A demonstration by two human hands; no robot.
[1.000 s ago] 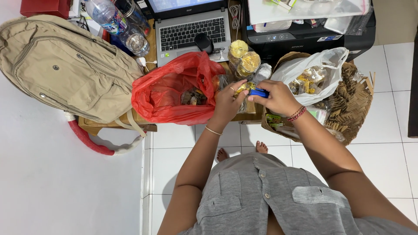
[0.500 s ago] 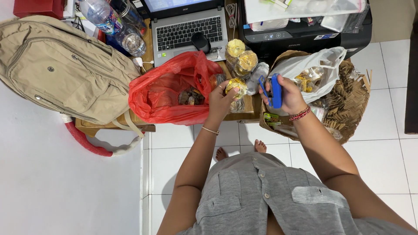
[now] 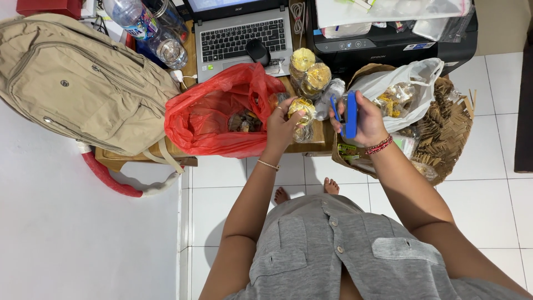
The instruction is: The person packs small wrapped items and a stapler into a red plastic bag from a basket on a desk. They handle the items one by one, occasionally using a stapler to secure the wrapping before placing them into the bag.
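Over the crowded table (image 3: 316, 145), I am pinching a small clear packet of golden snacks (image 3: 301, 109) in my left hand (image 3: 282, 126), fingers closed at its gathered top, where thin, crinkly plastic looks best held; it seems light and crushable. My right hand (image 3: 366, 119), raised beside it, is gripping a blue stapler (image 3: 350, 114), stiff and hard, upright above a white bag (image 3: 413, 83).

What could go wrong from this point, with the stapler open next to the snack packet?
1. The blue stapler in the right hand stands open near the left hand, so fingers could get pinched or stapled.
2. The small clear snack packet is pinched at the table edge and might slip to the floor.
3. The red plastic bag sags over that edge and could slide off.
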